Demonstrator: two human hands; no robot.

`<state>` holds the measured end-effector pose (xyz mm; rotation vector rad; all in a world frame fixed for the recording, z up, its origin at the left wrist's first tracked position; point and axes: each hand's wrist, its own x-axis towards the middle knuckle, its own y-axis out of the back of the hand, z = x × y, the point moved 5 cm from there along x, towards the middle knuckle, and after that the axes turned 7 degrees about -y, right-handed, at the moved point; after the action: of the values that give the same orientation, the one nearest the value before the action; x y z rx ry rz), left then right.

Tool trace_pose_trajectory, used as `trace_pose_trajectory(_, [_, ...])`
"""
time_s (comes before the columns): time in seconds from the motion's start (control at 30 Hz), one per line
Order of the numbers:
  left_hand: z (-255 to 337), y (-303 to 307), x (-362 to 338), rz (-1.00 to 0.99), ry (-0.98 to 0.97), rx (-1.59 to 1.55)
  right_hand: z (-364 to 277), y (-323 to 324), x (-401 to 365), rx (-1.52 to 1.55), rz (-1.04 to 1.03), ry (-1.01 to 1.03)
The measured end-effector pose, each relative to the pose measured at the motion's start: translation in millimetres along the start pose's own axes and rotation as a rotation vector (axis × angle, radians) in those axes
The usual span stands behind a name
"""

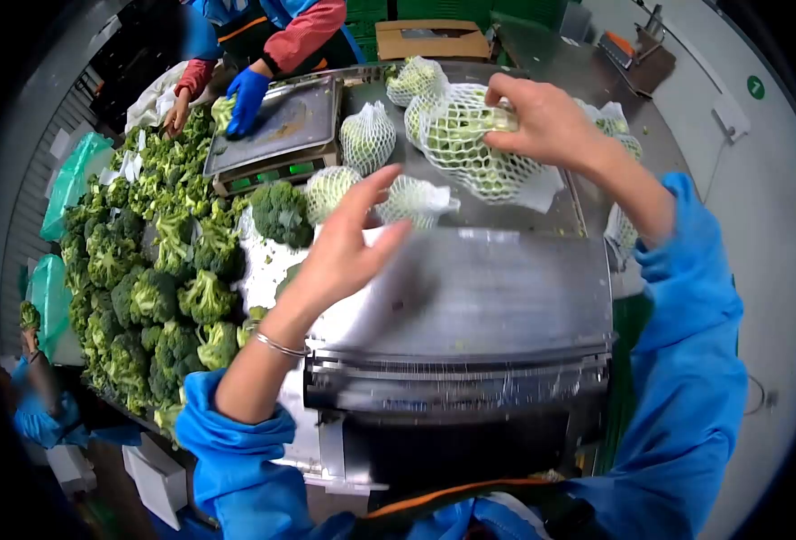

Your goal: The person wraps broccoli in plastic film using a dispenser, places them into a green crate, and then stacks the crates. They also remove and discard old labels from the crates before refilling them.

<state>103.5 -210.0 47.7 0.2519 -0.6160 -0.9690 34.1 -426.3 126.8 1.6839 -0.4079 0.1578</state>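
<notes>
My left hand (344,247) is in the air over the shiny metal worktop, empty, its thumb and fingers apart. To its left lies a bare broccoli head (282,214), close to the scale. My right hand (546,121) has its thumb and fingers around the top of a broccoli head in a white foam net (474,148) on the far part of the metal table. Its net tail hangs loose to the right. More netted broccoli heads (368,139) stand between the scale and my right hand. Another netted head (414,79) sits farther back.
A large pile of broccoli (146,288) covers the left side. A metal-topped scale (281,126) stands beyond it, where a co-worker's blue-gloved hand (248,97) holds broccoli. The metal wrapping machine's top (497,288) lies before me. A cardboard box (434,40) sits at the back.
</notes>
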Motion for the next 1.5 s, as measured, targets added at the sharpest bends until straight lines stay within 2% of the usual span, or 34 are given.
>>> trace_pose_trajectory(0.07, [34.4,-24.9,-22.4,-0.129,0.008,0.041,-35.1,13.3,-42.8,0.118,-0.042,-0.049])
trace_pose_trajectory(0.13, [24.6,-51.7,-54.1,-0.154,0.090,0.013,-55.8,-5.3,-88.7,0.163,-0.111,-0.145])
trace_pose_trajectory(0.17, [16.8,-60.2,-68.9,-0.204,0.121,-0.099,-63.5,-17.9,-107.6,0.182,-0.168,-0.202])
trace_pose_trajectory(0.23, [14.0,-65.6,-90.3,-0.228,0.112,-0.072,-77.0,-19.7,-132.2,0.169,-0.145,-0.284])
trace_pose_trajectory(0.27, [22.7,-61.1,-97.3,-0.203,0.003,0.043,-78.3,-13.9,-143.2,0.233,-0.085,-0.292])
trace_pose_trajectory(0.37, [60.0,-31.0,-132.8,0.032,-0.049,0.377,-56.9,16.6,-206.1,0.274,0.118,-0.437])
trace_pose_trajectory(0.4, [71.2,-20.8,-151.2,0.046,-0.038,0.654,-46.2,29.9,-237.4,0.184,-0.055,-0.660])
trace_pose_trajectory(0.43, [80.3,-10.2,-166.6,0.068,-0.032,0.935,-26.3,24.5,-273.6,-0.007,-0.097,-0.713])
trace_pose_trajectory(0.47, [72.4,-10.7,-179.9,0.057,0.001,1.025,-31.6,18.0,-301.6,-0.220,-0.149,-0.712])
trace_pose_trajectory(0.53, [50.3,-29.0,-198.2,-0.064,0.081,1.088,-45.0,-14.8,-343.2,-0.447,-0.225,-0.700])
trace_pose_trajectory(0.57, [41.2,-41.6,-198.3,-0.085,0.091,1.096,-51.1,-28.9,-353.3,-0.436,-0.127,-0.654])
trace_pose_trajectory(0.6, [37.2,-53.4,-192.9,-0.181,0.160,1.103,-49.9,-43.7,-357.4,-0.361,-0.030,-0.631])
trace_pose_trajectory(0.63, [31.9,-60.9,-190.1,-0.183,0.148,1.067,-50.9,-48.0,-358.9,-0.285,0.062,-0.609])
trace_pose_trajectory(0.7, [18.8,-63.4,-190.8,-0.154,0.256,0.687,-34.5,-45.0,-375.5,0.130,0.052,-0.810])
trace_pose_trajectory(0.73, [22.1,-54.8,-194.9,-0.027,0.200,0.635,-27.4,-44.4,-383.0,0.344,0.045,-0.898])
trace_pose_trajectory(0.77, [34.3,-41.8,-200.4,-0.058,0.488,0.257,-30.5,-41.5,-395.9,0.772,0.000,-1.054])
trace_pose_trajectory(0.8, [45.4,-32.7,-212.2,-0.013,0.552,0.101,-41.7,-24.5,-400.3,0.888,-0.032,-1.086])
trace_pose_trajectory(0.83, [59.8,-24.4,-222.5,-0.056,0.689,0.090,-43.9,-10.9,-408.7,0.873,-0.048,-1.037])
trace_pose_trajectory(0.93, [92.7,-8.9,-239.1,-0.138,0.639,-0.471,-55.3,54.9,-397.9,0.896,-0.138,-0.862])
trace_pose_trajectory(0.97, [116.9,2.8,-226.2,-0.185,0.594,-0.570,-55.1,81.3,-388.5,0.852,-0.104,-0.778])
trace_pose_trajectory(1.0, [141.2,15.0,-204.8,-0.159,0.469,-0.596,-50.0,104.9,-380.8,0.824,-0.033,-0.711])
trace_pose_trajectory(1.03, [160.2,29.7,-181.3,-0.083,0.308,-0.563,-42.2,127.7,-365.6,0.836,0.060,-0.528])
trace_pose_trajectory(1.07, [161.7,44.6,-156.4,-0.069,0.105,-0.571,-30.0,143.4,-346.3,0.906,0.142,-0.428])
trace_pose_trajectory(1.1, [157.5,51.9,-131.8,0.009,-0.020,-0.600,-9.8,151.1,-326.6,0.926,0.210,-0.263])
trace_pose_trajectory(1.13, [141.0,53.5,-105.7,0.121,-0.014,-0.486,11.7,149.5,-305.9,1.038,0.315,-0.366])
trace_pose_trajectory(1.17, [124.7,55.1,-80.3,0.230,0.006,-0.368,30.6,132.9,-278.9,1.108,0.363,-0.484])
trace_pose_trajectory(1.2, [104.9,43.0,-58.9,0.228,0.066,-0.021,53.4,109.9,-252.6,1.175,0.411,-0.598])
trace_pose_trajectory(1.23, [70.6,33.8,-38.2,0.048,-0.210,0.451,82.1,72.4,-232.7,1.126,0.297,-0.513])
trace_pose_trajectory(1.27, [48.1,13.2,-23.7,-0.122,-0.466,0.661,96.8,31.9,-222.3,0.903,0.210,-0.729])
trace_pose_trajectory(1.3, [14.4,-4.9,-19.8,-0.281,-0.518,0.749,91.5,-1.5,-215.3,0.813,0.040,-0.532])
trace_pose_trajectory(1.33, [-3.5,-20.1,-21.5,-0.409,-0.488,0.726,77.3,-26.7,-209.4,0.437,-0.090,-0.212])
trace_pose_trajectory(1.37, [-17.9,-33.6,-26.0,-0.499,-0.514,0.619,64.3,-53.0,-210.3,0.257,-0.124,-0.020])
trace_pose_trajectory(1.43, [-28.4,-61.5,-25.1,-0.493,-0.521,0.295,41.6,-86.3,-205.7,0.500,-0.082,0.039])
trace_pose_trajectory(1.5, [-36.0,-83.8,-29.1,-0.409,-0.435,0.054,16.2,-101.4,-191.4,0.648,-0.071,0.095])
